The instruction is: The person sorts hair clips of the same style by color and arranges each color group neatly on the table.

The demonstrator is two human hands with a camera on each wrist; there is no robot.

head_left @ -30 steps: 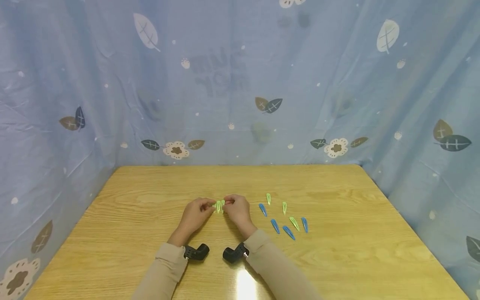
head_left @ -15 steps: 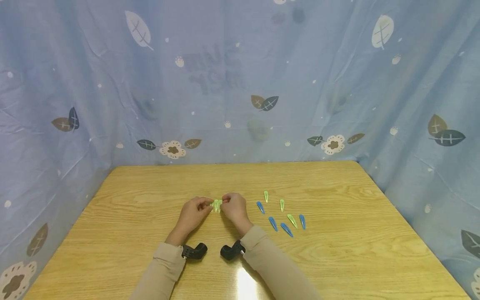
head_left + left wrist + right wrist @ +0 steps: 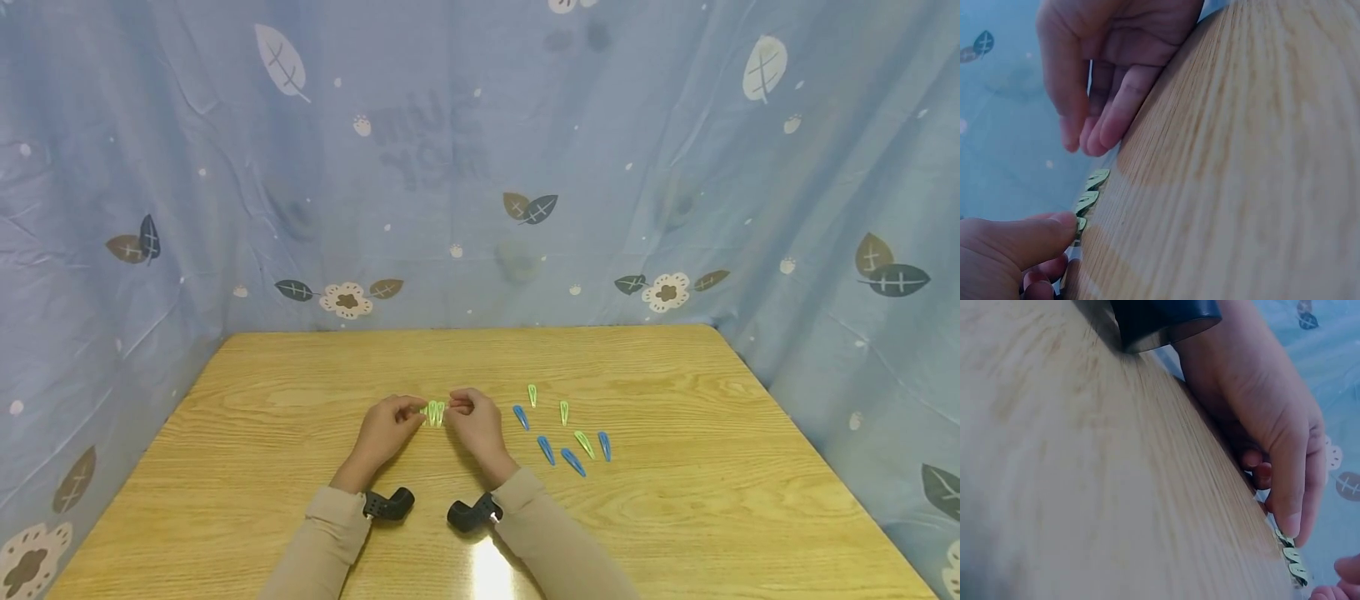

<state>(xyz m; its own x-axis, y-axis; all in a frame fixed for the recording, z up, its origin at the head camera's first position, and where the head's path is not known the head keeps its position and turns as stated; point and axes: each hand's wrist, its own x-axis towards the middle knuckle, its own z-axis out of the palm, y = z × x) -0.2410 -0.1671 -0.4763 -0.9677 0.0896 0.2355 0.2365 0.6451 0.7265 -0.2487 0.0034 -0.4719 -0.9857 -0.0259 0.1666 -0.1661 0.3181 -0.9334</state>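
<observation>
Several green snap hair clips (image 3: 432,413) lie side by side in a short row on the wooden table. My left hand (image 3: 386,431) pinches the leftmost clip of this row, the thumb at its near end and a finger at its far end. In the left wrist view the thumb meets that clip (image 3: 1081,224), and two more clips (image 3: 1087,201) lie beside it. My right hand (image 3: 478,427) is just right of the row, its fingers bent loosely. The left wrist view shows a gap between the right fingertips (image 3: 1109,134) and the nearest clip.
To the right lie loose hair clips: three green ones, such as the green clip (image 3: 564,412), and several blue ones, such as the blue clip (image 3: 573,462). A black wrist camera (image 3: 390,504) sits on each wrist. A blue patterned curtain (image 3: 480,167) surrounds the table (image 3: 720,500).
My right hand was at the row's right end and has drawn back slightly to the right, leaving the clip there in the row. My left hand has stayed at the leftmost clip.
</observation>
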